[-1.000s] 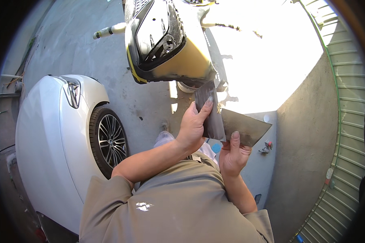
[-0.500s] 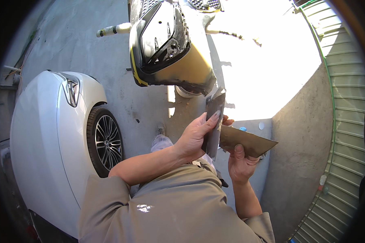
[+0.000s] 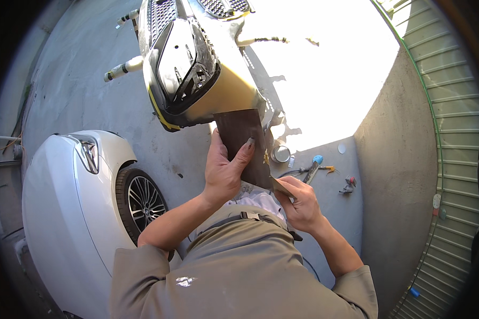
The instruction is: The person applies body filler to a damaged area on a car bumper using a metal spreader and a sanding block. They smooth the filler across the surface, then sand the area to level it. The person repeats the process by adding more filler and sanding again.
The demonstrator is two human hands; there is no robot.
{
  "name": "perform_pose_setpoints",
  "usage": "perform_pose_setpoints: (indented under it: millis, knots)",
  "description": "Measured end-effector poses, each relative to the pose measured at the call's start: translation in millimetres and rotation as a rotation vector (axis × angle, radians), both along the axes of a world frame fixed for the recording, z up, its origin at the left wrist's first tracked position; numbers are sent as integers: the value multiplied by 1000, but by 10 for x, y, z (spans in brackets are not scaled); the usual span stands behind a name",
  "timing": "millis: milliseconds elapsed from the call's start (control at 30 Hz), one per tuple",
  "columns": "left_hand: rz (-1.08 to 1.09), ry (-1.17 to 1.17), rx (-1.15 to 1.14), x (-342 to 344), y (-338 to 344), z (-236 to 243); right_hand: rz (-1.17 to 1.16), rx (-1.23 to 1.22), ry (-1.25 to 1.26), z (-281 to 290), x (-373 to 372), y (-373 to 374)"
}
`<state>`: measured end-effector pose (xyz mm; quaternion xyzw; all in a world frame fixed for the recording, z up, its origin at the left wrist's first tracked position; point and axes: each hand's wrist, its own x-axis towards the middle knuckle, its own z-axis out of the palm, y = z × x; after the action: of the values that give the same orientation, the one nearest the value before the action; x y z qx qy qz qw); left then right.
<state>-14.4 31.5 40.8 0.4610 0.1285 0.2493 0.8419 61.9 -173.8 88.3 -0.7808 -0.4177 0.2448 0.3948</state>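
The left hand grips a dark, flat plate, thumb laid over its face and fingers behind it. The plate stands out in front of the person's belt, its upper edge overlapping the lower end of a bumper in the view. The right hand is closed on a thin blade, pinched between thumb and fingers at the plate's lower right corner; whether blade and plate touch there, I cannot tell.

The work looks to be partway along. Pale paste is already on the plate, but in small lumps along its right edge, with most of the broad face dark and bare — so that edge, by my judgement, is what remains to be scraped. How much the blade carries does not show. The bumper has a dull tan area above its lower end, though nothing tells whether any of this paste is on it.

Compared with half a second ago, the plate has turned from nearly edge-on to show its broad face, while the blade has gone the other way — broad face then, a narrow sliver now. The bumper sits further left in the view. A round tin now shows on the floor, just off the plate's right edge, with a blue-ended tool beyond it.
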Motion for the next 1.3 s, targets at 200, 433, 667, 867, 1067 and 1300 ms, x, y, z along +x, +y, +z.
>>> perform_pose_setpoints:
  millis: [200,433,667,867,1067,1300]
  knots:
    - [-196,26,-14,-3,-40,9,24,159,13,132,225,-1]
    - [-275,159,-106,20,-214,85,-122,482,392,-132,305,-208]
    - [-356,148,-141,80,-325,150,-424,824,881,-290,455,-161]
    - [-301,122,20,92,-868,206,-434,1051,1198,-236,376,199]
    - [-125,127,156,285,-697,277,-383,948,1023,-316,-58,260]
    - [-260,127,101,335,-869,414,-564,1058,1050,-131,343,72]
